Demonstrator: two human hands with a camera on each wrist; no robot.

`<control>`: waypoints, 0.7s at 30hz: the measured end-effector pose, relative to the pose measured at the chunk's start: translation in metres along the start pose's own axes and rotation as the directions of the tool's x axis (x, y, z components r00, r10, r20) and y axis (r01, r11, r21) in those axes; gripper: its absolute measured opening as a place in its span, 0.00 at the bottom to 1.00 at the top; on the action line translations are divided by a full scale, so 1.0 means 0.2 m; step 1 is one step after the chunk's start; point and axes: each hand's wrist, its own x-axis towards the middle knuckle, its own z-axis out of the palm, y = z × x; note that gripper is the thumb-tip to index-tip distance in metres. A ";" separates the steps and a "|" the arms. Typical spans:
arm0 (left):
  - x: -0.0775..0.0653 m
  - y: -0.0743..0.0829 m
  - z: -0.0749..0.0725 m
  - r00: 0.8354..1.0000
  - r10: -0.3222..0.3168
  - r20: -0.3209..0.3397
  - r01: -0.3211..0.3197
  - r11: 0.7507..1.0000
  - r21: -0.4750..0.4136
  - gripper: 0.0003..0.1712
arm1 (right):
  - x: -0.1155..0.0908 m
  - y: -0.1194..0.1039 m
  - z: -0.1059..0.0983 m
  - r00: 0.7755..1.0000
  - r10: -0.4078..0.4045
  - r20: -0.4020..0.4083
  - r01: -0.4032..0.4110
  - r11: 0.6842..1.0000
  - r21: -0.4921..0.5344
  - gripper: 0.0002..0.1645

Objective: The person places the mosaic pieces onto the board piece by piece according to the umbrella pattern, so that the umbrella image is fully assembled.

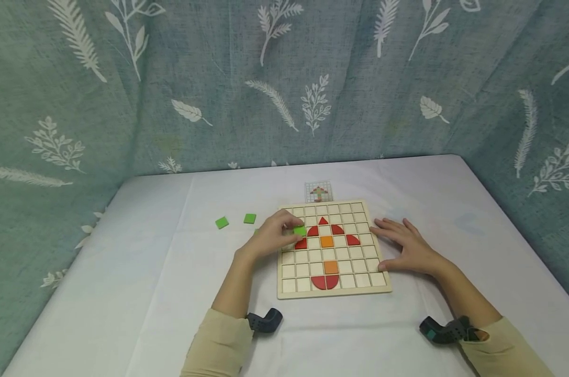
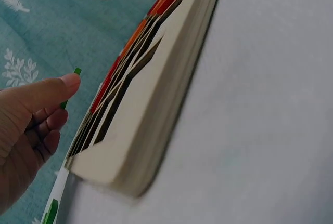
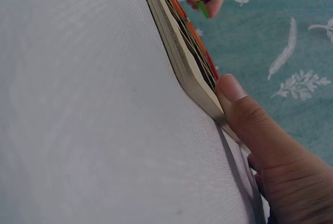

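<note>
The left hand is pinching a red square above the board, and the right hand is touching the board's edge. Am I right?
Almost! The square is green, not red, as the head view shows. The left hand is indeed pinching it above the board, and the right hand is touching the board's edge.

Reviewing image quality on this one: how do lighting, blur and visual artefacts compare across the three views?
Head: soft, fairly even light, faint shadows on the white cloth, the small card lacking fine detail; left wrist: dimmer, with the wooden board blurred at its lowest corner; right wrist: fine moiré-like ripples across the cloth.
</note>
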 end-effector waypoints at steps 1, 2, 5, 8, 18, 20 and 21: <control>0.00 0.00 0.01 1.000 0.005 -0.001 -0.005 1.000 -0.002 0.17 | 0.00 0.00 0.00 1.000 0.000 0.001 0.000 1.000 0.000 0.54; 0.01 0.01 0.01 1.000 0.012 -0.002 -0.012 1.000 -0.004 0.17 | 0.00 0.00 0.00 1.000 0.000 0.002 0.000 1.000 0.000 0.54; 0.03 0.02 0.03 1.000 0.019 0.001 -0.019 1.000 -0.012 0.18 | 0.00 0.00 0.00 1.000 0.001 -0.003 -0.001 1.000 0.000 0.55; 0.04 0.04 0.05 1.000 0.012 0.002 -0.012 1.000 -0.019 0.18 | 0.00 0.00 0.00 1.000 0.001 -0.001 -0.001 1.000 0.000 0.55; 0.07 0.06 0.11 1.000 0.012 0.011 -0.012 1.000 -0.029 0.19 | 0.00 0.00 0.00 1.000 -0.004 0.000 0.004 1.000 0.002 0.54; 0.08 0.07 0.12 1.000 0.006 0.008 -0.006 1.000 -0.030 0.19 | 0.00 0.00 0.00 1.000 -0.008 -0.002 0.008 1.000 0.007 0.54; 0.08 0.07 0.12 1.000 0.002 0.006 -0.002 1.000 -0.031 0.19 | 0.00 0.00 0.00 1.000 -0.011 -0.001 0.011 1.000 0.006 0.54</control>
